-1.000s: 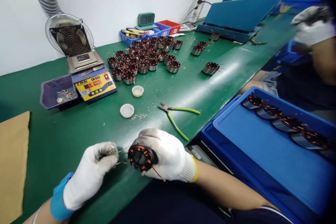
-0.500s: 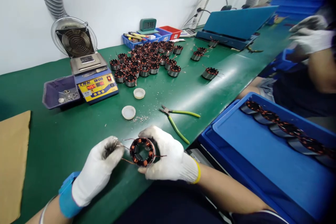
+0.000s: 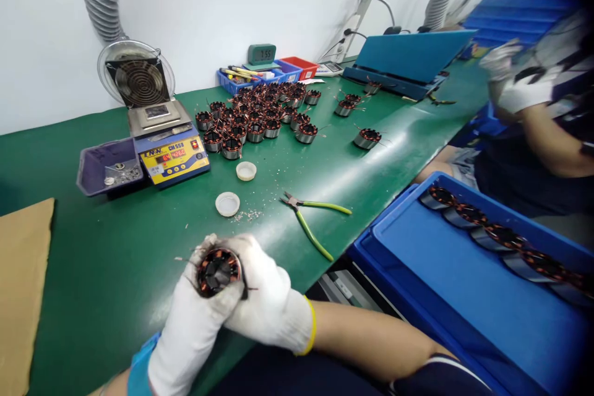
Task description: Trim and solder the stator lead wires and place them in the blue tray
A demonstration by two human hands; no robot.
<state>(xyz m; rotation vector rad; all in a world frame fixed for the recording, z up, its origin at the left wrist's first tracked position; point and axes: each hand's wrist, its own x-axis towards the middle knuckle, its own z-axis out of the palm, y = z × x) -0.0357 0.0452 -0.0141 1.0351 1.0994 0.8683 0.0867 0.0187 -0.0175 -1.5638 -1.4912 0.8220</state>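
Note:
Between my two gloved hands, above the table's near edge, is a motor stator [image 3: 239, 272], a ring wound with copper coils, its open face turned up toward me. My left hand [image 3: 192, 303] is wrapped round its left and lower side, thumb across the front. Around the right side curls my right hand [image 3: 264, 291], its fingers partly hidden behind the ring. Thin lead wires stick out to the left and right. Green-handled cutting pliers [image 3: 297, 203] lie spread on the table beyond my right hand. Two small white caps [image 3: 227, 204] sit near scattered bits.
Many stators [image 3: 260, 114] crowd the back of the green table [image 3: 139, 229]. A solder pot [image 3: 174, 151] with a purple tray [image 3: 106, 179] stands left, cardboard [image 3: 28, 284] nearer. The blue crate [image 3: 445, 272] at right holds several stators. A gloved co-worker [image 3: 533, 93] sits beyond.
My left hand has moved right from the wire ends onto the stator and closed round it. The stator and my right hand have shifted left.

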